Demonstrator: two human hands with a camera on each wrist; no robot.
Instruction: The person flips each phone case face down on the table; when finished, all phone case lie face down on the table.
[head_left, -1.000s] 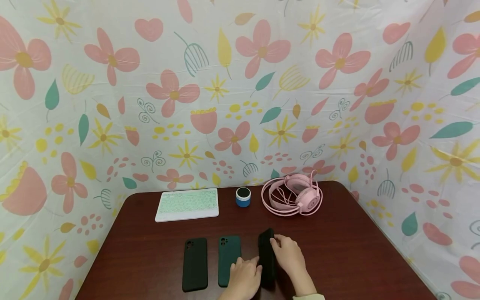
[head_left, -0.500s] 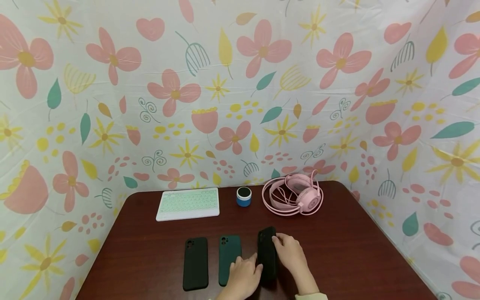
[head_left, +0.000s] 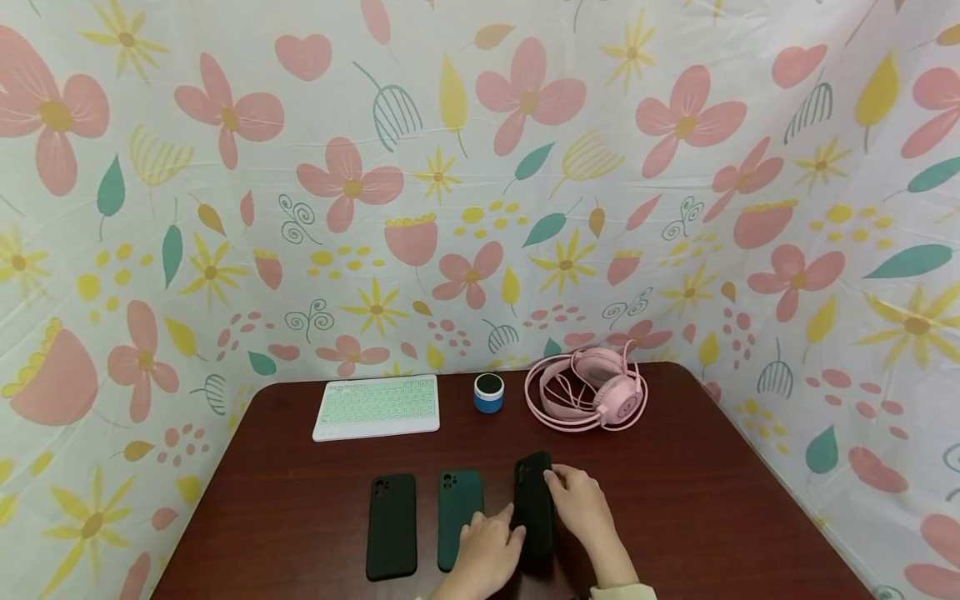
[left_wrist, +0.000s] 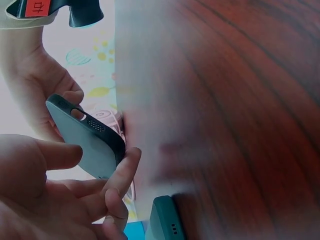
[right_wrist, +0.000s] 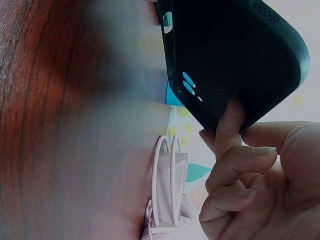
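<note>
A black phone case point(head_left: 534, 508) stands tilted above the front of the table, its camera-cutout end pointing away from me. My right hand point(head_left: 583, 508) pinches its far right edge. At its near left side, my left hand point(head_left: 489, 548) holds the edge between thumb and index finger. The left wrist view gives the outer back and the speaker-hole edge of the black case point(left_wrist: 92, 140). Hollow inside, the same case point(right_wrist: 225, 60) shows camera cutouts in the right wrist view. A dark green phone case point(head_left: 460, 508) lies flat, partly hidden by my left hand.
Another black phone case point(head_left: 392, 529) lies flat at the left. Along the back of the brown table point(head_left: 697, 500) are a white keyboard with green keys point(head_left: 378, 406), a small blue-and-white cylinder point(head_left: 488, 394) and pink headphones point(head_left: 592, 390). A patterned curtain point(head_left: 480, 208) hangs behind.
The held case has turned slightly, so more of its broad back faces up toward the head camera. Both hands stay on it with little movement.
</note>
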